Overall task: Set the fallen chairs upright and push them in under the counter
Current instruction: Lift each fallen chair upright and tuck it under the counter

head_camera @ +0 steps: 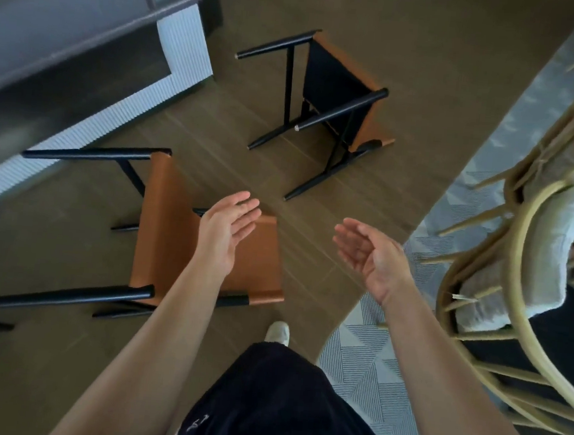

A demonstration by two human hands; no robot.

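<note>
Two chairs lie tipped over on the brown floor (pixel 413 38) beside the counter (pixel 84 74). Near chair (pixel 171 229), tan seat and black legs, lies on its side right below the left hand (pixel 224 233). Far chair (pixel 329 93) lies further out, legs toward the camera. Left hand and right hand (pixel 367 254) both hover with fingers relaxed, holding nothing. Wicker chairs (pixel 528 270) stand on a patterned rug (pixel 366 367) at right
</note>
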